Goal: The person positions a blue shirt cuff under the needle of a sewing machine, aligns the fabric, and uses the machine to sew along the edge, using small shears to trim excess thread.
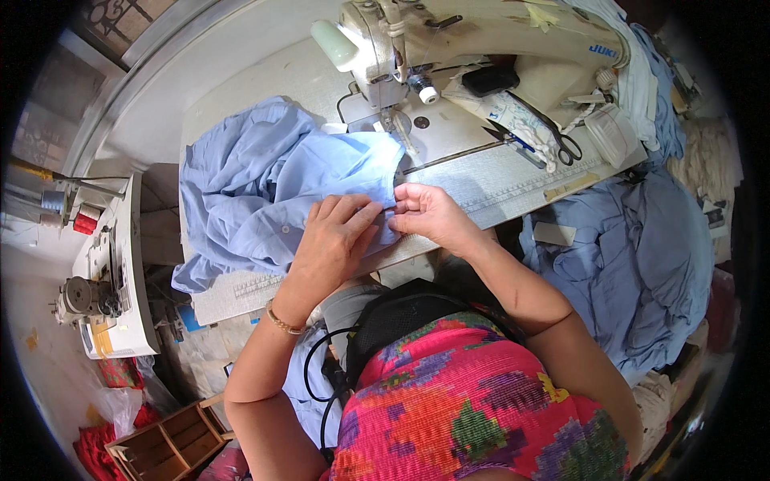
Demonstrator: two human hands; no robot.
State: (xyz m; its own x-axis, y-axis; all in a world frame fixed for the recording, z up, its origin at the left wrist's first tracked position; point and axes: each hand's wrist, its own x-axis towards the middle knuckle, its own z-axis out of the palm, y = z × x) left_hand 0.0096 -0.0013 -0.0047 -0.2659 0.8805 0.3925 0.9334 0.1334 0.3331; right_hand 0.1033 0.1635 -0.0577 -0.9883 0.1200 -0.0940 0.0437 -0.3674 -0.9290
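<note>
A light blue shirt (pixel 241 180) with a small button lies bunched across the left half of the sewing table (pixel 241 290). At its right edge, close to the table's front, my right hand (pixel 437 215) pinches the cloth between thumb and fingers. My left hand (pixel 338 228) is beside it, fingers curled together over the same edge and holding the fabric. Part of the cloth under the left fingers is hidden. Just beyond the shirt's upper right corner stands the sewing machine (pixel 373 60), its needle area lit; the shirt's edge lies close to the presser foot (pixel 401 128).
Black-handled scissors (pixel 545 132), a dark pouch (pixel 490 78) and a clear plastic box (pixel 613 132) lie right of the needle. More blue garments (pixel 626 256) are heaped at the right. Another machine (pixel 88 297) stands at the left, above a wooden crate (pixel 172 441).
</note>
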